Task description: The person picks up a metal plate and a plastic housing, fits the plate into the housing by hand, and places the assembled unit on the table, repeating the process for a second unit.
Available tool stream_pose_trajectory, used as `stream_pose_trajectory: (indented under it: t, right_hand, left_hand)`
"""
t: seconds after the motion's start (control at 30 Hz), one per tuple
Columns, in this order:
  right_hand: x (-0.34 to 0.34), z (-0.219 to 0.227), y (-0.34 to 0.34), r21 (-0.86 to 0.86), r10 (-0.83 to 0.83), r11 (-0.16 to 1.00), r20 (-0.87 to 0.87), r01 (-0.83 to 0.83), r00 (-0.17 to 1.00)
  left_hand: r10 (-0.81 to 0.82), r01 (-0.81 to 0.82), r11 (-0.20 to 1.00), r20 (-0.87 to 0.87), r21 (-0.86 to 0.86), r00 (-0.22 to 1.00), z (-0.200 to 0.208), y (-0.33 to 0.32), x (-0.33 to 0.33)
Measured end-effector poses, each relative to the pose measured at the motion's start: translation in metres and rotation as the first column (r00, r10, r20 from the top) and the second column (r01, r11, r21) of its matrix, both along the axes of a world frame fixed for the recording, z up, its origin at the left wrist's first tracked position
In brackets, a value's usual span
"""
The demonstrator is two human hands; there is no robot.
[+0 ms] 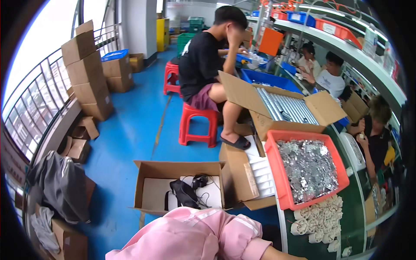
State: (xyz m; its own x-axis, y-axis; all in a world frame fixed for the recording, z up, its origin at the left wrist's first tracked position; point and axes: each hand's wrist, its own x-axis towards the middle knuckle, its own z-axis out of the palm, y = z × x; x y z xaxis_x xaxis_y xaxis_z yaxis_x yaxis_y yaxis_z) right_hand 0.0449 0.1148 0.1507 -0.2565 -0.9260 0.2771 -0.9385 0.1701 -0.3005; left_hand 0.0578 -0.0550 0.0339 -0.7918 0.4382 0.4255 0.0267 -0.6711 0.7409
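Note:
Neither of my hands shows. A pink sleeve with white stripes [195, 236] fills the bottom centre, and a bare wrist [281, 255] leaves its cuff and runs out of the picture at the lower edge. Nearest to that wrist is a cluster of small white cylindrical parts [320, 223] on the green work table [355, 203]. Just beyond them stands an orange-red bin [277, 173] heaped with small silvery metal pieces.
An open cardboard box [149, 190] with black cables sits on the blue floor before me, next to a box of white trays [262, 173]. A person in a black shirt [201, 65] sits on a red stool [197, 125]. Other workers sit at right. Stacked cartons [86, 73] stand at left.

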Motion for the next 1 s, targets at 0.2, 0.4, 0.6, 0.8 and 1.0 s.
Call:
stream_pose_trajectory:
  t: [0.2,0.4,0.6,0.8,1.0]
  right_hand:
    - [-0.005,-0.031,-0.016,-0.207,0.121,0.971,-0.014,-0.121,0.993]
    - [0.005,-0.04,-0.049,-0.186,0.387,0.9,-0.078,-0.395,0.919]
    - [0.067,-0.051,-0.113,-0.361,0.786,0.611,0.385,-0.705,0.484]
    - [0.132,-0.04,-0.173,-0.251,0.727,0.422,0.668,-0.871,0.16]
    - [0.161,-0.066,-0.19,-0.24,0.743,0.571,0.558,-0.785,0.37]
  left_hand:
    - [-0.13,0.127,0.991,0.138,0.032,0.982,0.009,-0.026,0.034]
    - [-0.027,0.029,1.0,0.35,0.0,0.937,0.014,-0.042,0.057]
    - [0.129,-0.095,0.99,0.418,-0.102,0.899,-0.003,-0.057,0.056]
    - [0.199,-0.14,0.974,0.37,-0.18,0.908,-0.025,-0.066,0.061]
    - [0.35,-0.23,0.908,0.332,-0.351,0.876,-0.031,-0.069,0.061]
